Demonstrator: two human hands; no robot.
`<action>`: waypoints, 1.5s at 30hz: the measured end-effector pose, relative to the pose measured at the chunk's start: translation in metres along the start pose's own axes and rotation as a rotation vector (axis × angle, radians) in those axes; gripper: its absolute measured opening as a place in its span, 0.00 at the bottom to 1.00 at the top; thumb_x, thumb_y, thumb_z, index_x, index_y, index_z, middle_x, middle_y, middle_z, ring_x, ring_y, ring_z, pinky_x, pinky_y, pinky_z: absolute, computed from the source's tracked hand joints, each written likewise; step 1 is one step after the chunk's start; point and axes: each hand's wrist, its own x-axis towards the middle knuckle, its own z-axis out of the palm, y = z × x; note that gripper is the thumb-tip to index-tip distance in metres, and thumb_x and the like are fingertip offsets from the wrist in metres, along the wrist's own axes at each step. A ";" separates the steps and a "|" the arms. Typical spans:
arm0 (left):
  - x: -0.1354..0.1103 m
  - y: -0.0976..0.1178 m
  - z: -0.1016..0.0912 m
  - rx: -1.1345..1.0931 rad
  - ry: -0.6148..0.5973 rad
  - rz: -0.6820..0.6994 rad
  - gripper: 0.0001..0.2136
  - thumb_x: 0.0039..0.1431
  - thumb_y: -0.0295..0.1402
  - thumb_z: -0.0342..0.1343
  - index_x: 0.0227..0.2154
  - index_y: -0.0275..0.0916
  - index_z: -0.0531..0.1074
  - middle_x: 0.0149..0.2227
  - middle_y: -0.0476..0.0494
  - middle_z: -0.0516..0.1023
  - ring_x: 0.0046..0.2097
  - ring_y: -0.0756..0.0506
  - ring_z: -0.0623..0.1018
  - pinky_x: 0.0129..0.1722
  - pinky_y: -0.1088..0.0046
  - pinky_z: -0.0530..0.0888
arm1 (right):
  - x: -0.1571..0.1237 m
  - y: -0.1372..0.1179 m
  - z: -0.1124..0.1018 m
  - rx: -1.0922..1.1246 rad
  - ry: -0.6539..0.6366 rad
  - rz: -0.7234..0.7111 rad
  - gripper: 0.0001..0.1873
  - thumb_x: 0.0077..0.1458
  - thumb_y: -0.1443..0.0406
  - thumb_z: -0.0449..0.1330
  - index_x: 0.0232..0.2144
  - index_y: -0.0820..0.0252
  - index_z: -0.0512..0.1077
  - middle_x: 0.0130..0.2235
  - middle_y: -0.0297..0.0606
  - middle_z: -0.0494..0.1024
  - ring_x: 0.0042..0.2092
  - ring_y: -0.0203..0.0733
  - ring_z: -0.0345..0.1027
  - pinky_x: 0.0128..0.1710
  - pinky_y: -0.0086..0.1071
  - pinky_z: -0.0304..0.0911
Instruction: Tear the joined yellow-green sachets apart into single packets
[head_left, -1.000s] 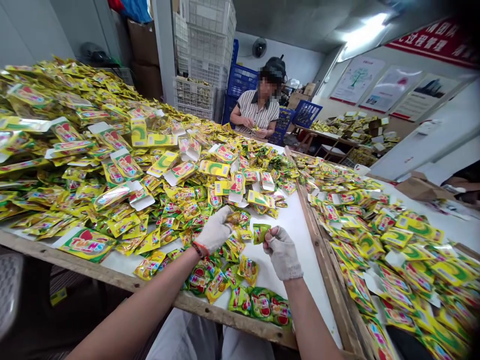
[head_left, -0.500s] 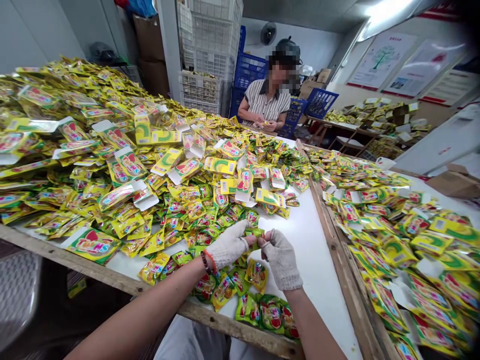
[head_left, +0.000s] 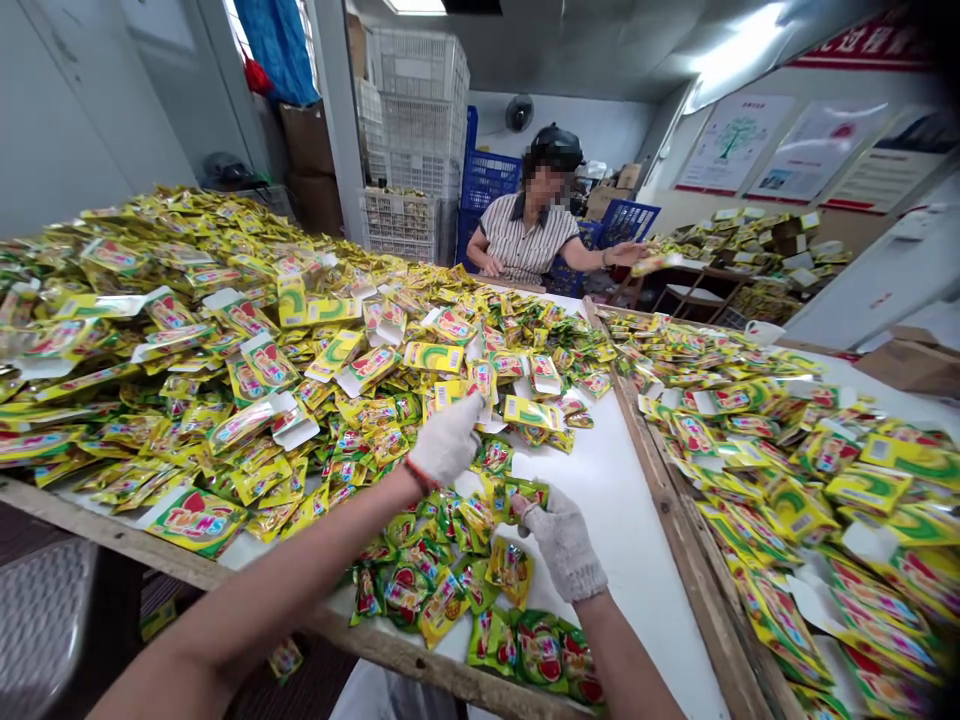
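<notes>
My left hand [head_left: 448,440], in a white fingerless glove, reaches up to a small yellow-and-green carton [head_left: 482,378] on the heap. Its fingers are closed at the carton's lower end and partly hidden. My right hand [head_left: 559,540], gloved alike, pinches a green-and-yellow sachet [head_left: 530,492] between thumb and fingers above the white tabletop. Below the hands lie loose sachets, among them a yellow one [head_left: 511,570] and a green one with a red fruit print [head_left: 538,645] by the table's front edge. Another carton [head_left: 534,411] lies just right of my left hand.
A big pile of cartons and sachets [head_left: 187,270] covers the table's left side. A wooden divider [head_left: 660,480] separates it from more cartons [head_left: 847,490] on the right. Across the table a person [head_left: 529,225] sits with one arm stretched out sideways. White crates [head_left: 420,110] stand behind.
My left hand has left the sachet and moved up and away to the small carton. The sachet stays in my right hand. The person opposite has stretched out an arm, and the view has tilted up.
</notes>
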 end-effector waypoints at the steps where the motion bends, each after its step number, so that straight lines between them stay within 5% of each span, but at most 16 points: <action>1: 0.019 -0.004 -0.006 0.192 0.002 0.092 0.21 0.59 0.26 0.46 0.56 0.43 0.63 0.50 0.36 0.72 0.53 0.39 0.71 0.54 0.56 0.65 | 0.000 0.001 -0.001 0.000 -0.002 -0.004 0.14 0.49 0.54 0.62 0.26 0.60 0.68 0.20 0.32 0.70 0.23 0.36 0.61 0.23 0.29 0.58; 4: 0.069 -0.015 -0.018 0.533 -0.128 0.363 0.23 0.55 0.24 0.50 0.53 0.48 0.67 0.61 0.38 0.63 0.65 0.33 0.55 0.61 0.42 0.48 | 0.002 0.007 -0.003 0.075 -0.019 -0.014 0.14 0.48 0.56 0.63 0.29 0.61 0.70 0.21 0.31 0.70 0.22 0.34 0.60 0.23 0.28 0.57; 8: 0.091 -0.017 -0.025 0.636 -0.235 0.477 0.14 0.54 0.27 0.53 0.42 0.46 0.73 0.60 0.41 0.65 0.66 0.33 0.54 0.61 0.40 0.46 | 0.007 0.016 -0.003 0.198 -0.006 -0.021 0.18 0.48 0.52 0.62 0.31 0.62 0.71 0.23 0.33 0.72 0.21 0.35 0.61 0.21 0.29 0.58; 12: 0.053 -0.002 -0.033 0.636 -0.217 0.486 0.24 0.44 0.27 0.57 0.49 0.37 0.67 0.51 0.33 0.71 0.57 0.34 0.65 0.61 0.43 0.48 | 0.009 0.014 -0.006 0.303 0.085 -0.034 0.19 0.51 0.51 0.61 0.34 0.61 0.70 0.28 0.35 0.74 0.25 0.35 0.64 0.24 0.29 0.62; 17: -0.023 0.026 -0.014 0.505 -0.191 0.259 0.26 0.44 0.36 0.58 0.48 0.36 0.64 0.44 0.37 0.70 0.46 0.37 0.71 0.50 0.57 0.66 | 0.007 0.002 -0.012 0.558 0.280 -0.088 0.18 0.50 0.53 0.64 0.37 0.57 0.68 0.32 0.34 0.75 0.28 0.36 0.65 0.26 0.30 0.62; 21: -0.056 0.030 0.014 0.329 -0.159 0.077 0.23 0.46 0.40 0.58 0.45 0.37 0.63 0.43 0.39 0.69 0.45 0.39 0.71 0.44 0.64 0.70 | 0.005 0.000 -0.018 0.240 0.317 -0.110 0.17 0.51 0.52 0.62 0.32 0.59 0.70 0.27 0.34 0.73 0.26 0.35 0.62 0.24 0.29 0.59; 24: -0.061 0.023 0.020 0.249 -0.179 0.051 0.23 0.46 0.40 0.60 0.45 0.38 0.63 0.43 0.40 0.69 0.45 0.40 0.71 0.44 0.65 0.70 | 0.006 0.004 -0.024 0.114 0.238 -0.102 0.16 0.50 0.53 0.61 0.34 0.60 0.72 0.30 0.36 0.75 0.30 0.39 0.66 0.27 0.30 0.62; 29: -0.061 0.017 0.010 0.261 -0.309 0.200 0.22 0.46 0.41 0.61 0.44 0.39 0.65 0.45 0.41 0.69 0.45 0.40 0.70 0.44 0.64 0.69 | 0.009 0.008 -0.029 -0.139 0.046 -0.135 0.11 0.48 0.56 0.62 0.29 0.59 0.74 0.29 0.36 0.76 0.31 0.42 0.67 0.31 0.33 0.63; 35: -0.067 0.026 0.018 0.305 -0.284 0.150 0.18 0.47 0.38 0.60 0.40 0.40 0.64 0.42 0.43 0.68 0.42 0.42 0.70 0.40 0.66 0.69 | 0.007 0.011 -0.014 -0.270 0.162 -0.241 0.07 0.48 0.60 0.60 0.25 0.56 0.73 0.28 0.35 0.75 0.31 0.41 0.65 0.32 0.33 0.60; 41: -0.068 0.025 0.021 0.387 -0.224 0.133 0.22 0.48 0.38 0.60 0.46 0.41 0.65 0.44 0.42 0.68 0.45 0.39 0.69 0.43 0.63 0.68 | 0.008 0.014 -0.013 -0.267 0.141 -0.171 0.11 0.51 0.59 0.57 0.20 0.56 0.69 0.21 0.32 0.70 0.24 0.37 0.61 0.25 0.30 0.56; 45: -0.068 0.027 0.019 0.400 -0.286 0.187 0.24 0.48 0.36 0.60 0.49 0.41 0.64 0.47 0.41 0.67 0.46 0.39 0.69 0.44 0.63 0.68 | 0.008 0.012 -0.015 -0.245 0.062 -0.179 0.08 0.47 0.62 0.58 0.21 0.56 0.74 0.23 0.34 0.74 0.26 0.38 0.64 0.24 0.30 0.58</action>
